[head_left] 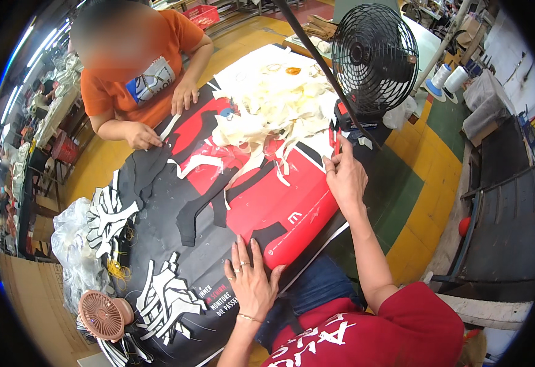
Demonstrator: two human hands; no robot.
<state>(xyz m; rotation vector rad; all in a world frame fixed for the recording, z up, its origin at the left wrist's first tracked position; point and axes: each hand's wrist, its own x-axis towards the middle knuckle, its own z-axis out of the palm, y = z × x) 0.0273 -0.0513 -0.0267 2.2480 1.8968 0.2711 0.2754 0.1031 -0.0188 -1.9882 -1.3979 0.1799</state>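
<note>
My left hand (250,275) lies flat on the red and black printed table cover (292,208), fingers stretched out, holding nothing. Just beyond its fingertips is a small black cut piece (269,235). My right hand (347,180) is at the table's right edge, fingers closed around a small red-handled hand tool that looks like snips (336,139). Beyond it stands a red and black object (343,114) whose kind I cannot make out. A long black curved piece (209,202) lies mid-table, left of a heap of cream fabric strips (273,110).
Across the table a person in an orange shirt (151,92) handles a white strip and dark pieces. A black fan (374,55) stands at the far right. Bundles of white-and-black cut pieces (168,300), a plastic bag (74,235) and a small pink fan (103,315) occupy the left side.
</note>
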